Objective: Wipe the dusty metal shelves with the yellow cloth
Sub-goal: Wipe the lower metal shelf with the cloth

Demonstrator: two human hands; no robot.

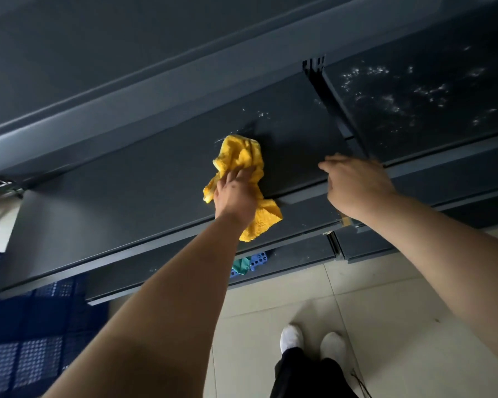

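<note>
Yellow cloth lay bunched on the dark metal shelf, about mid-depth. Its lower tail hung over the shelf's front lip. Left hand sat on top of it, fingers laid fairly flat and pressing the cloth onto the metal rather than clenching it.

White dust flecks showed just beyond the cloth, toward the back of the shelf. The surface left of the cloth looked even and dark.

Right hand rested at the front edge of the same shelf, near the upright post. It was motion-blurred; could not tell whether the fingers hooked round the lip or merely lay on it. It held nothing else.

Neighbouring shelf, past the post, carried much heavier white speckling and looked unwiped.

Below: a lower shelf with a blue perforated rack and a teal rag. Blue crates stood at far left, with pale floor tiles and white shoes underneath.

Judgement on the step:
- The stroke should carry up and back over the flecks, with the palm flat so the pile drags dust rather than skating over it.
- The cloth was wadded, so spreading it wider would cover more per pass.
- Overlapping strokes drawn toward the front lip would gather dust instead of pushing it against the back wall.
- Bracing with the right hand seemed sensible for the reach.
- The speckled bay probably came next.
</note>
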